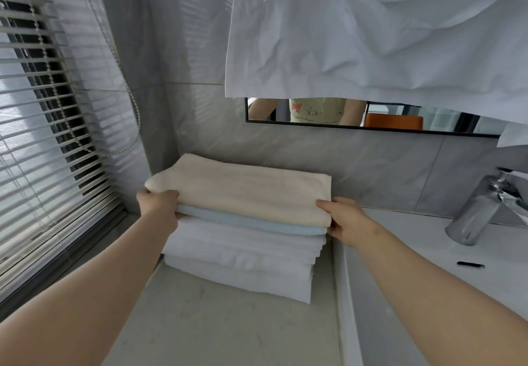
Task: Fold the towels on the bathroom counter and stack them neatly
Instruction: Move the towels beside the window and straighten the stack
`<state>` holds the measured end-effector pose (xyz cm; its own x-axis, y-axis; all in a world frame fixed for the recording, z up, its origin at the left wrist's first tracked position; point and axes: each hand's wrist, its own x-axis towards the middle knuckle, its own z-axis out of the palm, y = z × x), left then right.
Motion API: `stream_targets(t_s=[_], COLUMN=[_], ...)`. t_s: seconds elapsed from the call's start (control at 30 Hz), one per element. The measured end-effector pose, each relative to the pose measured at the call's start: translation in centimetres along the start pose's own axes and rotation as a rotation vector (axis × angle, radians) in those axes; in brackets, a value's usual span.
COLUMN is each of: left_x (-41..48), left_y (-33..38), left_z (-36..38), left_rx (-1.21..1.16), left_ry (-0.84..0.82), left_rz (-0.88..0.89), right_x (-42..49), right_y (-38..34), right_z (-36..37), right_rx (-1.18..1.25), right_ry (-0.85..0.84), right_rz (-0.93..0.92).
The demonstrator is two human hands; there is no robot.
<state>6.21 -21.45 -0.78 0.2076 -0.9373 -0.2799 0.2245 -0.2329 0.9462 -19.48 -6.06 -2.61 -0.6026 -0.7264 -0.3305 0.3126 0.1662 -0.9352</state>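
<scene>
cream towel [243,191] lies folded on top of the stack, over a light blue towel [257,224] and several folded white towels [243,262]. all of them sit on the pale counter [223,331] against the tiled wall, between the window blinds [43,137] and the sink [428,265]. the left hand [157,208] pinches the cream towel's left end, thumb on top and fingers tucked underneath, touching the blue towel's edge. the right hand [345,220] pinches the near right corner, thumb on top and fingers curled down the side. the towel spans between the two hands, its bulk lying beyond them toward the wall. a chrome faucet [483,205] stands at the right. a white cloth [357,36] hangs over most of the mirror [445,121].
</scene>
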Motion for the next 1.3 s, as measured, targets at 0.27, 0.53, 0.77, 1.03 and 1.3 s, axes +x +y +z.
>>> stream_targets(t_s=[0.27,0.53,0.77,1.03,1.3], left_x=[-1.2,-2.9,-4.4,-3.0,0.6], left_y=[-1.1,-2.1,-2.4,-0.8,-1.1], left_z=[0.0,1.8,2.7,2.7,1.0], left_rx=[0.333,0.048,-0.054,-0.047,0.031], left_ry=[0.149,0.128,0.021,-0.085,-0.078], left_rz=[-0.002,-0.226,-0.381,-0.4,-0.317], right_x=[-1.8,-3.2,-4.2,-3.5,-2.1], right_y=[0.4,-0.8,-1.8,-1.6,0.2], right_z=[-0.3,-1.0,0.1,0.6,-0.1], right_rx=[-0.232,-0.321,-0.098,0.001,-0.217], right_ry=[-0.029,-0.092,-0.122,-0.159,-0.088], right_rz=[0.196,0.26,0.197,0.212,0.246])
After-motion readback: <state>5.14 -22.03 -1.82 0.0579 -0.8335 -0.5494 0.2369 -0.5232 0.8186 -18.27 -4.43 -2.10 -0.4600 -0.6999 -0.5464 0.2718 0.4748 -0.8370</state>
